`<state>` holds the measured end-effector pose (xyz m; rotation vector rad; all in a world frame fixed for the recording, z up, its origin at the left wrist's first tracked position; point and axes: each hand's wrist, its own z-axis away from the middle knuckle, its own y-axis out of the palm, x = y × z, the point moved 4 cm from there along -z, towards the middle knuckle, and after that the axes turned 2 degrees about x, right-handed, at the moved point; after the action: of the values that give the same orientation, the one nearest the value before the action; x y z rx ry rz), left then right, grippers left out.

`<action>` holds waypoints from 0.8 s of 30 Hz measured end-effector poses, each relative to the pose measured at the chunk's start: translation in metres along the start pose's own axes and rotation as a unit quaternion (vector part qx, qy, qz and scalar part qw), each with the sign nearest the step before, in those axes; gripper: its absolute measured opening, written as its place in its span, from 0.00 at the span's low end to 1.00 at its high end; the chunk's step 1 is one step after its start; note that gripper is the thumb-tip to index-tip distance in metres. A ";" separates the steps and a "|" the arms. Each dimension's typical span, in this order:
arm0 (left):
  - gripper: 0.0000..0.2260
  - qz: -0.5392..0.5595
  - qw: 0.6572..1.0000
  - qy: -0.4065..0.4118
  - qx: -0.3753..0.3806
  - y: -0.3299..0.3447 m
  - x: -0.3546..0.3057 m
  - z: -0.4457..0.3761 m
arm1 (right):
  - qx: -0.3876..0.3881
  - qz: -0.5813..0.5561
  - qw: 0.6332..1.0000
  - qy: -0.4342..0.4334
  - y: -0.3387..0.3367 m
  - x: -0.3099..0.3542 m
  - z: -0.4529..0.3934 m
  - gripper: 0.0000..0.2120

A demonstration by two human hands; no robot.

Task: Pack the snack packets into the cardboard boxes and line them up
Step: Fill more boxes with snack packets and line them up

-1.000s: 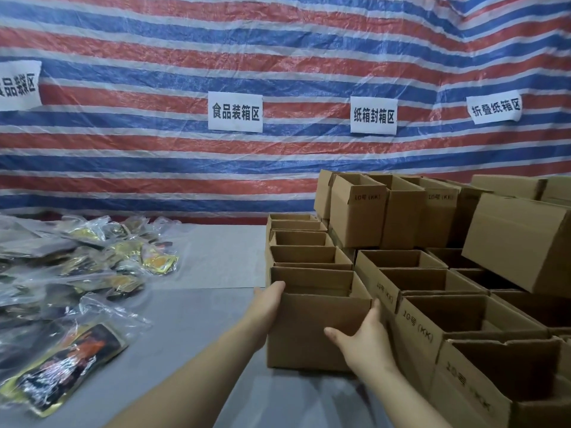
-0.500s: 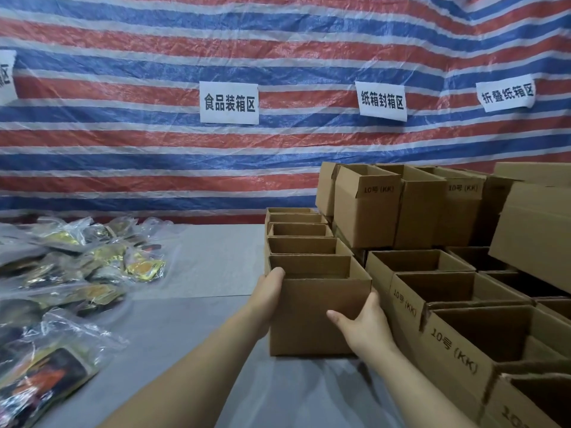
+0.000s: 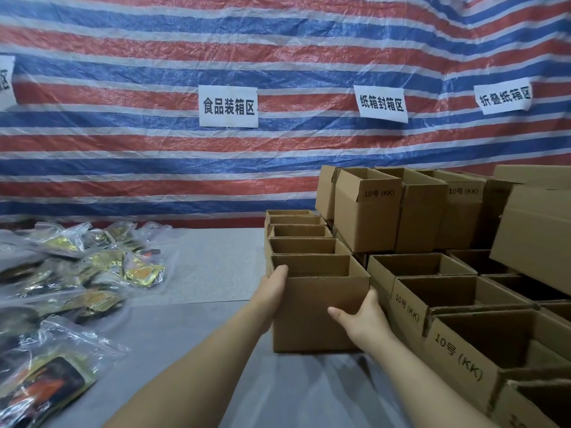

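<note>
From the head view, my left hand (image 3: 272, 288) lies flat against the left side of an open cardboard box (image 3: 318, 310), fingers straight and reaching up to its top edge. My right hand (image 3: 361, 319) is on the box's near right corner, thumb stretched across the front face and the fingers wrapped round the right side, so that grip is closed on the box while the left only presses. The box stands upright on the grey table (image 3: 204, 335), its top flaps folded down so the inside shows, and I cannot see anything in it from here.

It is the nearest of a row of open boxes (image 3: 301, 239) running straight away from me, each touching the next. To the right, more open boxes (image 3: 432, 291) marked "10号 (KK)" sit packed together, with further stacked boxes (image 3: 370, 211) on top.

The snack packets (image 3: 92, 273) lie in a loose heap on the table's left side, well apart from the box.

Behind hangs a red, white and blue striped tarp (image 3: 154, 149) bearing white paper signs (image 3: 228, 106).
</note>
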<state>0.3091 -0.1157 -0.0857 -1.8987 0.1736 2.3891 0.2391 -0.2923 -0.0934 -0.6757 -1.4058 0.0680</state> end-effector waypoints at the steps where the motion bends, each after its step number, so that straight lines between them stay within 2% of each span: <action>1: 0.31 -0.006 1.000 0.003 -0.015 0.000 -0.001 0.002 | 0.001 0.001 1.000 0.007 -0.002 0.001 0.003 0.47; 4: 0.40 -0.044 0.992 0.048 -0.104 -0.005 -0.011 0.016 | -0.007 0.013 1.000 0.023 -0.011 0.009 0.013 0.47; 6: 0.37 -0.105 0.974 0.120 -0.162 -0.008 -0.022 0.033 | -0.018 0.022 0.999 0.019 -0.019 0.019 0.025 0.45; 9: 0.25 -0.228 0.923 0.219 -0.221 -0.006 -0.035 0.069 | -0.039 0.050 0.998 -0.001 -0.032 0.032 0.049 0.39; 12: 0.15 -0.265 0.906 0.274 -0.185 0.010 -0.036 0.112 | -0.055 0.077 0.995 -0.039 -0.045 0.042 0.082 0.31; 17: 0.05 -0.304 0.890 0.314 -0.132 0.047 -0.033 0.185 | -0.033 0.064 0.993 -0.099 -0.080 0.063 0.131 0.16; 22: 0.02 -0.318 0.884 0.331 -0.088 0.082 -0.033 0.230 | -0.056 0.074 0.982 -0.162 -0.147 0.078 0.157 0.04; 24: 0.04 -0.314 0.883 0.343 -0.059 0.097 -0.037 0.243 | -0.074 0.087 0.979 -0.166 -0.176 0.074 0.159 0.05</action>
<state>0.0699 -0.1774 0.0076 -2.3051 -0.4864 1.2879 0.0470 -0.3408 0.0571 -0.9426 -1.6809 0.2243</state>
